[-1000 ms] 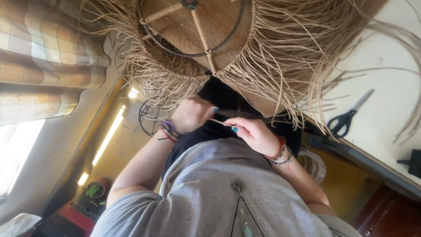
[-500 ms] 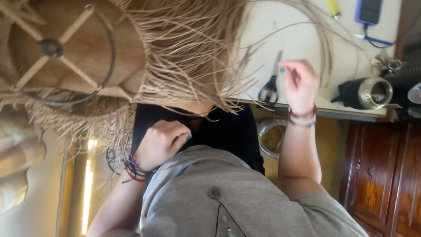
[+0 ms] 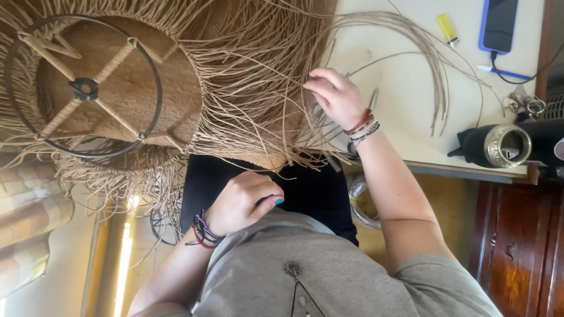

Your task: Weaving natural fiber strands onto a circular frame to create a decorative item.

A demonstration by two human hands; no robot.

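Observation:
A large woven raffia shade [image 3: 126,88] with a black metal ring frame [image 3: 85,89] lies in front of me, its long loose raffia strands [image 3: 258,76] spilling over the white table [image 3: 405,117]. My right hand [image 3: 338,97] reaches onto the table with fingers curled into the strands at the fringe's edge. Grey scissors [image 3: 373,97] lie partly hidden under that wrist. My left hand [image 3: 244,202] is a closed fist with teal nails and bracelets, held low against black cloth [image 3: 311,194] on my lap; nothing shows in it.
At the table's far side lie a yellow lighter [image 3: 447,28] and a blue phone [image 3: 499,23] with a cable. A black and gold vessel [image 3: 499,145] stands near the table edge beside keys [image 3: 526,105]. A dark wooden cabinet [image 3: 517,246] is on the right.
My right hand left the scissors and moved left into the strands. The left fist stayed low by my lap. The view shifted, bringing more of the table in.

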